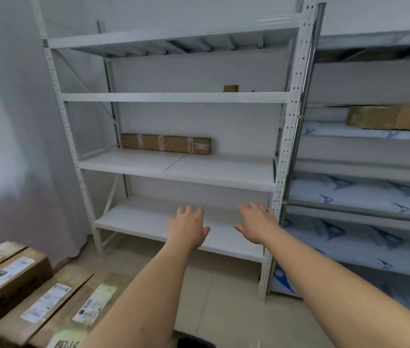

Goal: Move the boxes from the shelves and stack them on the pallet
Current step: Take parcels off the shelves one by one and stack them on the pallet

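Boxes [10, 280] lie stacked at lower left, one long box [165, 144] waits at the middle shelf's [173, 167] back edge, left hand [187, 226] and right hand [256, 222] spread, holding nothing.

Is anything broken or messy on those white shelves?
Nothing looks broken or spilled. The long box lies flat and straight at the back of the middle shelf. A small brown roll stands alone one shelf higher. Both hands are open and hold nothing.
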